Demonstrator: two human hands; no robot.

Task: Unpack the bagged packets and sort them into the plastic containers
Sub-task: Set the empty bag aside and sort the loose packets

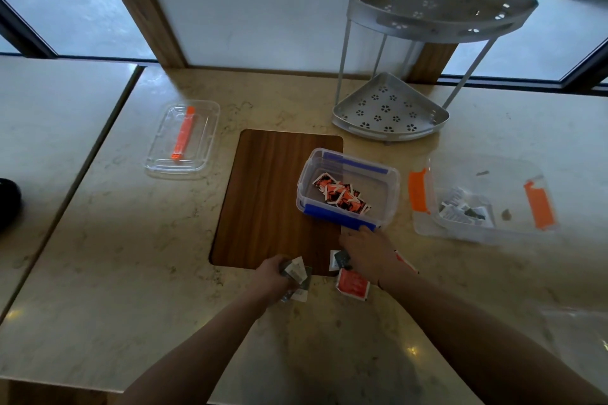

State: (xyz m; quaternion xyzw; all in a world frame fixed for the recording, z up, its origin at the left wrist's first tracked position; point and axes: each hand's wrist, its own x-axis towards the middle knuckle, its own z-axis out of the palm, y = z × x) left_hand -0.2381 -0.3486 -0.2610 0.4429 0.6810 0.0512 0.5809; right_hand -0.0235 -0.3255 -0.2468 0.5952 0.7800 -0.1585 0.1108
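Clutched in the person's left hand [271, 276] is a small fan of grey-and-white foil packets [297, 273], the fingers curled round them at the near edge of the dark wooden inset board [273, 194]. The right hand [368, 253] lies palm-down with a fingertip reaching to the blue clip of the clear plastic container with blue latches [348, 187] at about one o'clock from it; whether it pinches anything underneath I cannot tell. That box already holds a heap of red-and-black packets [342, 196]. Farther out at three o'clock stands the clear plastic container with orange latches [483, 200], with grey-and-white packets [464, 210] in it. Loose on the pale marble counter [131, 256], just beside the right wrist, lie a dark grey packet [339, 260] and a red square packet [352, 283]. To do this step well, I'd say the left hand's bundle belongs in the orange-latched box, so it must travel past the blue one without shedding any packets; the red one suits the blue box. A clear lid with an orange clip [182, 140] sits at eleven o'clock, well apart.
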